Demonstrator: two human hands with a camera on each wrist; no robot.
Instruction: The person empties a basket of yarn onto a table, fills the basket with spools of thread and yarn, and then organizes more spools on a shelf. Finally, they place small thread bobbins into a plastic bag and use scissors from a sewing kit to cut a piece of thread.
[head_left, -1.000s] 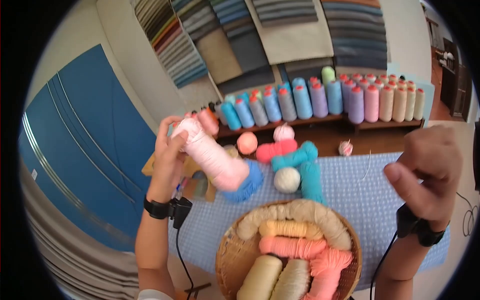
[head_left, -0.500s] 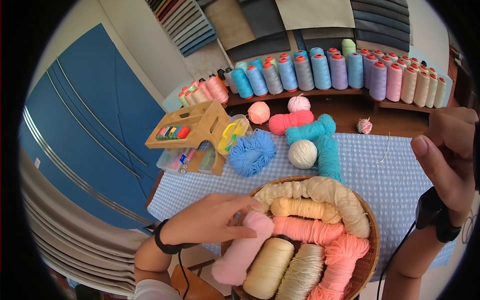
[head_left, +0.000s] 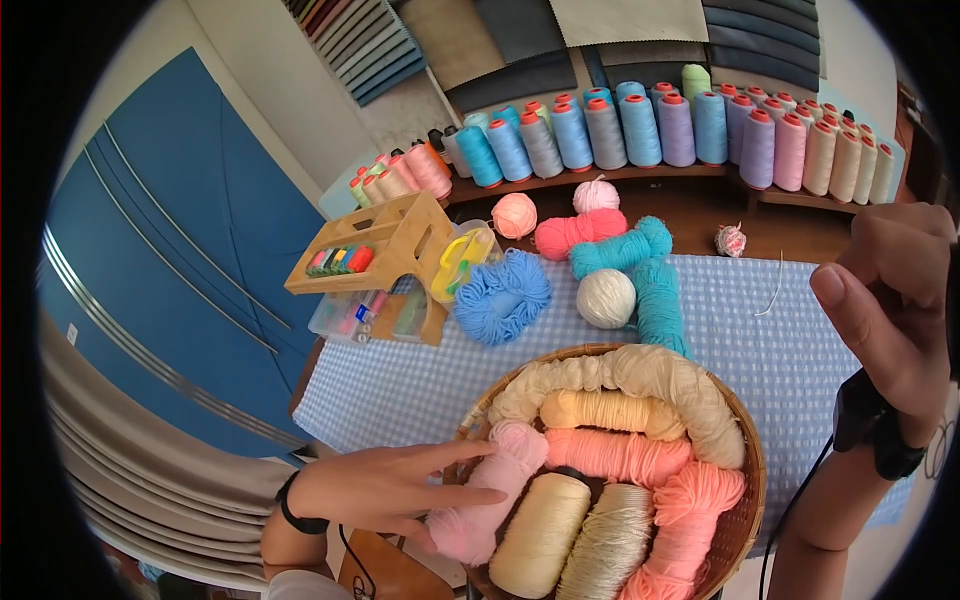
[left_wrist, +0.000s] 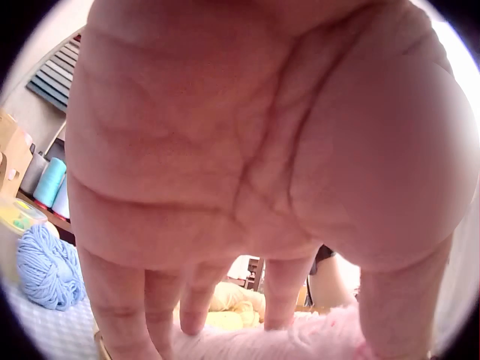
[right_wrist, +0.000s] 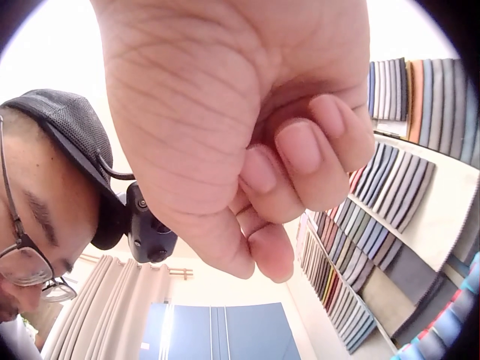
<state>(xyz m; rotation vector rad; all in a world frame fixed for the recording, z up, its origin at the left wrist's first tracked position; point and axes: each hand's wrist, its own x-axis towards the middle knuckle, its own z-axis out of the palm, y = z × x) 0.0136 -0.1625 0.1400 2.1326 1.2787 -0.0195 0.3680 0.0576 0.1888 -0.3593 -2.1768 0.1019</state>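
A pale pink skein of yarn lies at the left side of a round wicker basket. My left hand rests over it with the fingers spread and fairly straight; in the left wrist view the fingers point down at the pink yarn. Beside this skein stand a cream cone and a beige cone. Coral skeins, a yellow skein and a long beige skein fill the rest of the basket. My right hand is raised at the right, fingers curled towards the palm, holding nothing.
On the checked cloth behind the basket lie a blue yarn bundle, a white ball and teal skeins. A wooden organizer stands at the left. Thread cones line the back shelf.
My left hand has brought the pale pink skein down from above the table into the basket's left side, and its fingers have loosened and spread. The right hand stays raised.
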